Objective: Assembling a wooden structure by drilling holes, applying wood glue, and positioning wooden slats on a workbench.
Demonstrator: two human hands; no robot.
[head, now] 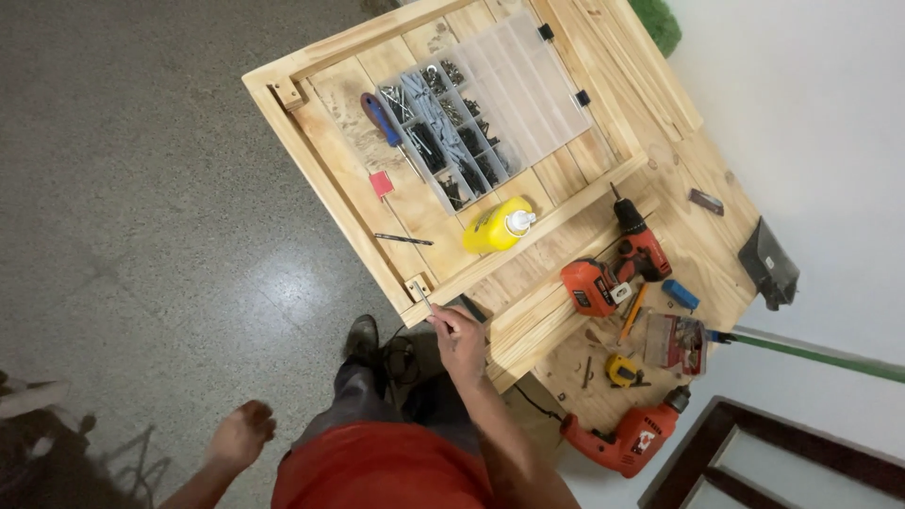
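My right hand (459, 335) is pinched on a thin metal screw or bit (425, 299) at the near corner of a pale wooden frame (330, 179), right by a small wooden corner block (418, 286). My left hand (241, 433) hangs loose over the grey floor, fingers curled, holding nothing that I can see. On the frame's panel lie a yellow glue bottle (497, 227), a blue-handled screwdriver (381, 118), a small red tag (381, 182) and a thin drill bit (403, 239).
An open clear organiser box (490, 104) of screws sits on the panel. To the right lie an orange cordless drill (617, 269), an orange corded drill (627, 438), a yellow tape measure (622, 369), a pencil and a dark dustpan (768, 264). My shoe (362, 339) is under the frame's edge.
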